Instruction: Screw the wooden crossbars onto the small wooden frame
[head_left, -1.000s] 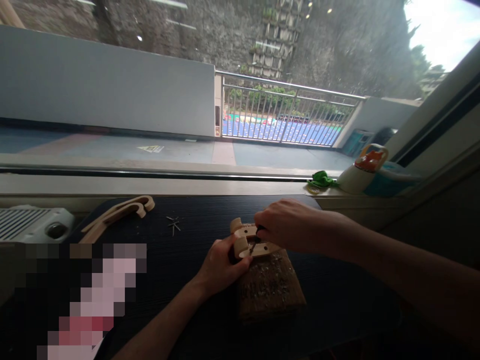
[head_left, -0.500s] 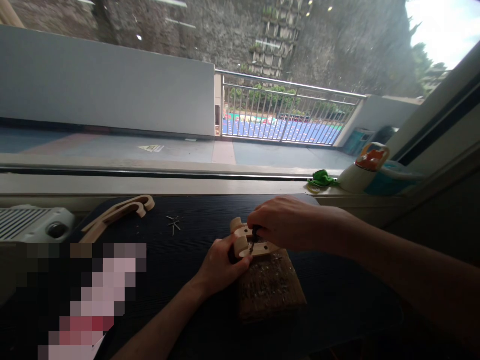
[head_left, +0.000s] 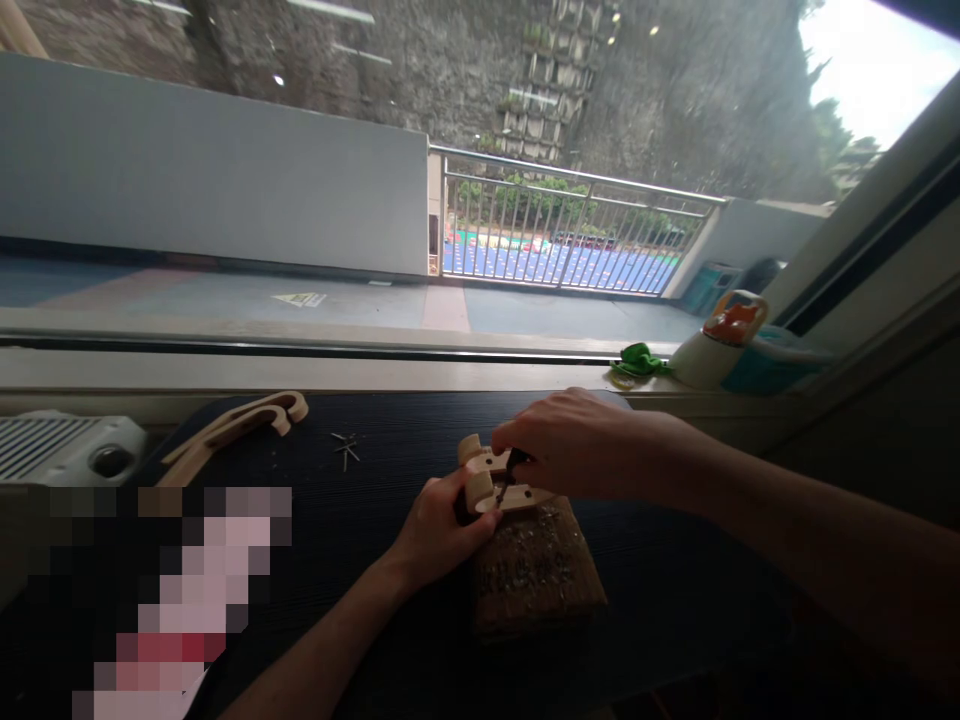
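Note:
My left hand is closed around the curled end of a pale wooden hook, its thumb pressed by the near edge. A second curled wooden piece shows just behind it; whether the two are joined I cannot tell. Both rest on a brown wooden block with dark lettering and shiny bits on top. From above, my right hand grips a small dark-handled screwdriver. Its thin shaft slants down to the near hook, beside my left thumb; the exact tip is hard to make out. A dark hole shows farther along that hook.
Several thin metal screws or nails lie on the black table. More curved wooden hooks lie at its back left. Beyond are a white slatted appliance, a windowsill with a green cloth and a white jug-like container.
The whole view has shifted slightly. My right hand keeps its grip on the screwdriver, with its fingers turned very slightly. My left hand still holds the hook on the block.

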